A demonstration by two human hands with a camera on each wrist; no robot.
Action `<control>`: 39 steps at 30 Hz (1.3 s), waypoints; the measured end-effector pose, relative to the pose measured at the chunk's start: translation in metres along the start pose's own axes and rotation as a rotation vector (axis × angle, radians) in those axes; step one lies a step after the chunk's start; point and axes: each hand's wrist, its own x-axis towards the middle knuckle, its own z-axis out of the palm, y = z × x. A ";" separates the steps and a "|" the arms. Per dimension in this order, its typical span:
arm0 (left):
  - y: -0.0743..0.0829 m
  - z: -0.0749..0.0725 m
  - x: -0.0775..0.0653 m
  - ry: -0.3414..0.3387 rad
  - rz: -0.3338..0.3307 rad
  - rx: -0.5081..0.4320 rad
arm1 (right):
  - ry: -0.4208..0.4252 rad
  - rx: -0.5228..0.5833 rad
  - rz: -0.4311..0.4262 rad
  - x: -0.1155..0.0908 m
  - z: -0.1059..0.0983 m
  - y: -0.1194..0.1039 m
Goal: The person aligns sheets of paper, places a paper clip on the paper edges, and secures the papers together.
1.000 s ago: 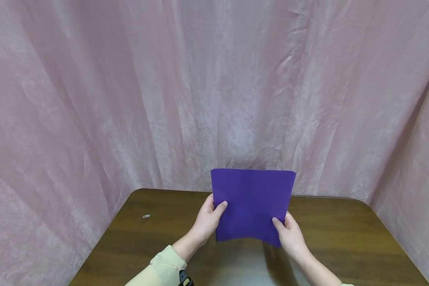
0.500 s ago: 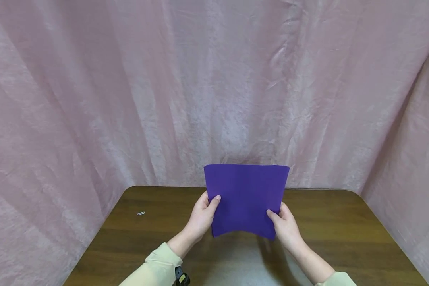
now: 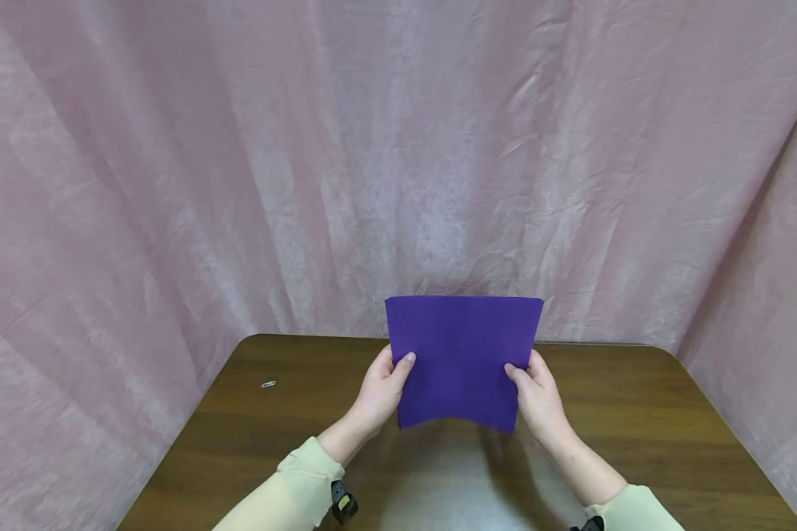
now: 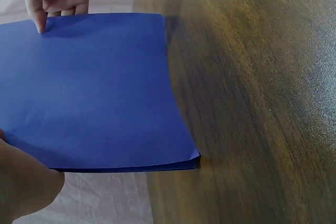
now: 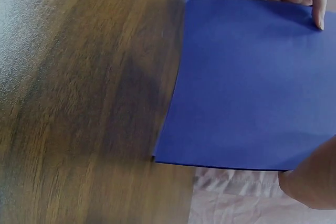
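Between both hands, above the wood-grain table (image 3: 239, 450), thin purple paper stack (image 3: 461, 354) held up, broad face toward the head camera. Left hand (image 3: 380, 389) pinches its left edge: thumb flat on front face, other fingers wrapped behind. Right hand (image 3: 542, 400) pinches the right edge the same way, thumb slightly lower in the head view. Both grips sit below mid-height; top part of paper stands free above the fingers.

Paper matte, smooth, plain, roughly square-looking. Top edge near straight, bottom edge arched upward in the middle, so paper bows. Left wrist view shows a second layer peeking out along one side, slightly offset at the corner; exact sheet count can't be told. Reads bluer in both wrist views. Can't tell if bottom corners touch the table.

Tabletop brown, streaky grain, glossy glare at near middle, rounded far corners. Small wire paper clip (image 3: 268, 384) lies on it, well left of the paper. Behind, pink velvety curtain (image 3: 398, 162), vertical folds, sheen. Pale green sleeves (image 3: 299, 487), black wrist device (image 3: 343, 504) at left cuff.
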 end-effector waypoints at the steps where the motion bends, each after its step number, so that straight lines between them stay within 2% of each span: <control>1: 0.000 0.001 0.000 -0.004 -0.005 -0.007 | 0.003 0.002 -0.001 0.000 0.000 -0.001; 21: -0.001 0.003 0.001 0.060 0.010 0.029 | -0.004 0.026 0.012 -0.001 0.002 -0.002; 39: -0.005 0.004 -0.001 0.031 0.016 0.019 | 0.012 0.048 0.022 0.001 0.004 0.004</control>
